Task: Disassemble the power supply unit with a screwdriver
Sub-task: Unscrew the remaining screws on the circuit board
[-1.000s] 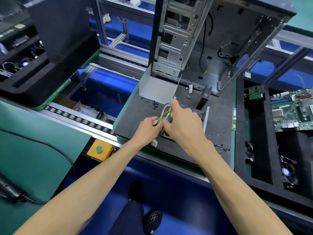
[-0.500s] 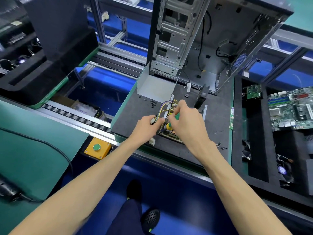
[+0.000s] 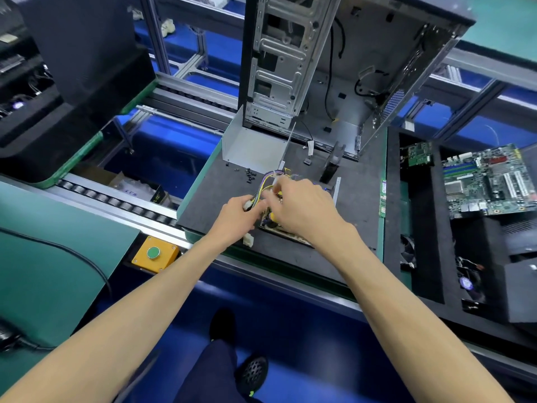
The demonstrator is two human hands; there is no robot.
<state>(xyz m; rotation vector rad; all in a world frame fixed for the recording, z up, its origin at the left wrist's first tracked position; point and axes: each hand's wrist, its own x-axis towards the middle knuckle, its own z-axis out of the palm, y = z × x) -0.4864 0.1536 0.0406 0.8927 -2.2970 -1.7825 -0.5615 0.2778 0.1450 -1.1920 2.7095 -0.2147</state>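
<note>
Power supply board [image 3: 286, 228] lies directly beneath right hand [image 3: 302, 210]; its grasp cannot be told. Wire bundle [image 3: 263, 189] pinched by left hand [image 3: 236, 213], just left.

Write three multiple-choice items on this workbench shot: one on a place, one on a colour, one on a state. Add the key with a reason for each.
1. Where does the motherboard lie?
A. in the black tray right of the pallet
B. on the green mat at left
C. inside the case

2. What colour is the button on the yellow box?
A. red
B. green
C. white

3. How is the computer case?
A. closed
C. lying flat
B. upright, side open

Key: 1 A, it lies in the tray at far right. 2 B, the round cap is green. 3 B, its bare inside and drive cage show.
</note>
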